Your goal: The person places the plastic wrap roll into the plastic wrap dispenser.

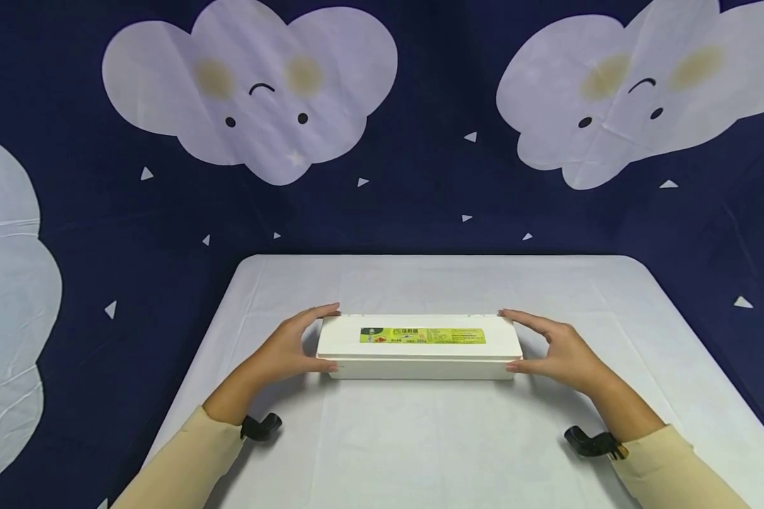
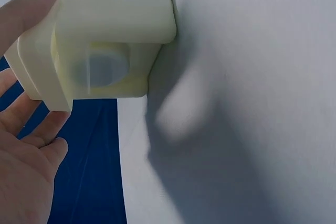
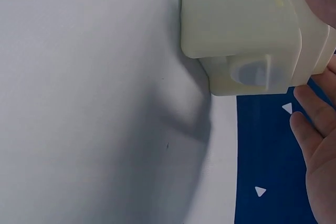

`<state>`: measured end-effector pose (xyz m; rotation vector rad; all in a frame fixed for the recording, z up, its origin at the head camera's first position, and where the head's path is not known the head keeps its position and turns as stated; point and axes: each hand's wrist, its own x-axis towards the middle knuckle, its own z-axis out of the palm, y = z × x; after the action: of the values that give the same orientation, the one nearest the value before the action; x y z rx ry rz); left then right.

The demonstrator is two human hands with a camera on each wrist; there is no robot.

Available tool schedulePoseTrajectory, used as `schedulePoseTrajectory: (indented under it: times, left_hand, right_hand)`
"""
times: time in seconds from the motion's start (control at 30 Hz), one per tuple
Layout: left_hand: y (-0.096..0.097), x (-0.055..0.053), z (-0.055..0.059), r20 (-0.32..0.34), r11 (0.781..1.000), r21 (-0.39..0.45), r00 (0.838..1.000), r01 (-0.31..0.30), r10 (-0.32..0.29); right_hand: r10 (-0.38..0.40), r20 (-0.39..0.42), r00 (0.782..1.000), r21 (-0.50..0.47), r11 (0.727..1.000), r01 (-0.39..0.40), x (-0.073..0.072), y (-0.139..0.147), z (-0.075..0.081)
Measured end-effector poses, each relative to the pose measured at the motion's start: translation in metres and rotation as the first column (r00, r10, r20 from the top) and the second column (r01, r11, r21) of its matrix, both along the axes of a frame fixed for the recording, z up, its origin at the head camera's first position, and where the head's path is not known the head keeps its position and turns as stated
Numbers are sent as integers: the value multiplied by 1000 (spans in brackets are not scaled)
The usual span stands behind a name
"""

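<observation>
A long white cling film box (image 1: 420, 368) lies crosswise on the table, its lid down and a green-yellow label (image 1: 422, 336) on top. At its left end my left hand (image 1: 285, 350) grips it, thumb on the front face and fingers at the back edge. My right hand (image 1: 568, 353) holds the right end the same way. Through the left wrist view, the end of the box (image 2: 115, 9) shows a round grey shape inside a recess, with the thumb against the lid's edge. A similar recess shows on the box (image 3: 236, 14) in the right wrist view.
A white cloth covers the table (image 1: 420, 438), which has rounded far corners. Behind it hangs a dark blue fabric (image 1: 420, 212) with pale clouds and small white triangles. Black wrist mounts (image 1: 262, 427) stick out from both sleeves.
</observation>
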<state>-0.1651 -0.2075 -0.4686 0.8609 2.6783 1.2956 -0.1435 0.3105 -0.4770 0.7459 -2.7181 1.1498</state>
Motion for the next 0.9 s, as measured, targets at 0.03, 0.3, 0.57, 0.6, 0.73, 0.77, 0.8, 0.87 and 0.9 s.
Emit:
schedulePoseTrajectory:
  times: [0.03,0.3,0.57,0.6,0.73,0.77,0.8,0.87,0.9]
  left_hand:
    - [0,0,0,-1,1000,2,1000,0,0]
    - [2,4,0,-16,1000,11,1000,-1,1]
    - [2,6,-3,-49,1000,-15,999,-3,2]
    - [2,6,-3,-50,1000,-16,999,-4,3]
    - [3,7,-4,-51,1000,-13,999,-3,2]
    - [3,7,-4,-51,1000,-15,999,-5,4]
    - [4,7,-4,-50,1000,-14,999,-5,5]
    - [4,8,-4,-50,1000,-12,999,-7,6]
    - [4,8,-4,-49,1000,-13,999,-8,7]
  right_hand:
    - [1,-11,1000,-2,1000,-1,1,0,-1]
    - [5,-64,998,-14,1000,-6,6,-1,-4]
    - [25,-151,988,15,1000,-23,9,-1,-4]
    - [27,-160,987,16,1000,-24,9,-1,-4]
    - [30,-182,983,23,999,-26,10,-1,-4]
    - [29,-182,983,23,999,-25,10,0,-5]
    - [28,-182,983,22,999,-24,10,0,-5]
    - [25,-181,983,23,1000,-21,11,0,-5]
    - [24,-179,984,21,1000,-20,11,0,-5]
